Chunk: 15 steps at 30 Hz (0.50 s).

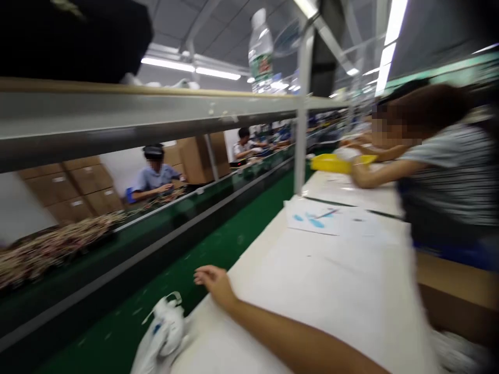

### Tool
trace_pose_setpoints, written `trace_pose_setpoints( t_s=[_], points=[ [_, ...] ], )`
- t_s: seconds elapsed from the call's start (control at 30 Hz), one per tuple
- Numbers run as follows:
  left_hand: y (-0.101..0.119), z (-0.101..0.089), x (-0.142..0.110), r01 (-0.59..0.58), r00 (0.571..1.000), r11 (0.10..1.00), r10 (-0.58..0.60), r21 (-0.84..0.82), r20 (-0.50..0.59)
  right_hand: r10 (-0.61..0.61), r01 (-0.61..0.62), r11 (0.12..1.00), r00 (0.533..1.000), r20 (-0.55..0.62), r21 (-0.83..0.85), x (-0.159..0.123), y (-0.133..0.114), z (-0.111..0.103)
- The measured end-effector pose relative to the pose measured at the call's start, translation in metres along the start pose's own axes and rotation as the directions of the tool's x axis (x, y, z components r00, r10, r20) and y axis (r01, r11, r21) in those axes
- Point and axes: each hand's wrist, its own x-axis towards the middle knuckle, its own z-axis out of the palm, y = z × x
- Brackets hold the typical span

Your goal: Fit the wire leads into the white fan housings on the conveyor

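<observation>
Right forearm (288,332) crosses white worktop (331,285). Right hand (218,285) loosely open at its edge, near white bag (166,330).

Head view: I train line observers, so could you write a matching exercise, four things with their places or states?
Things
1 clear plastic bottle with a green label
2 shallow yellow plastic tray
3 crumpled white bag
4 bare right hand

Places or states
A partly curled, holding nothing visible
B by a co-worker's forearm
C upright above the grey shelf rail
D picture's lower left, by the white table's edge

Pairs: 1-C; 2-B; 3-D; 4-A
</observation>
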Motion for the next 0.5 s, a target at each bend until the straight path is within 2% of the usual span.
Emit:
trace_pose_setpoints(
  t_s=[0.1,0.23,0.37,0.5],
  points=[
    [0.012,-0.029,0.000,-0.062,0.994,0.997,0.066,0.050,-0.092,0.145,-0.156,0.984,0.981,0.129,0.084,0.000,0.005,-0.001],
    [0.012,-0.060,-0.005,-0.093,0.983,0.993,0.104,0.075,-0.150,0.296,-0.351,0.925,0.907,0.300,0.148,-0.014,0.005,0.002],
    [0.006,-0.078,-0.012,-0.062,0.989,0.995,0.073,0.084,-0.131,0.332,-0.400,0.901,0.885,0.326,0.169,-0.025,-0.002,0.010],
    [0.003,-0.086,-0.010,-0.012,0.996,0.996,0.020,0.094,-0.086,0.335,-0.416,0.893,0.869,0.363,0.172,-0.025,-0.007,0.011]
  ],
)
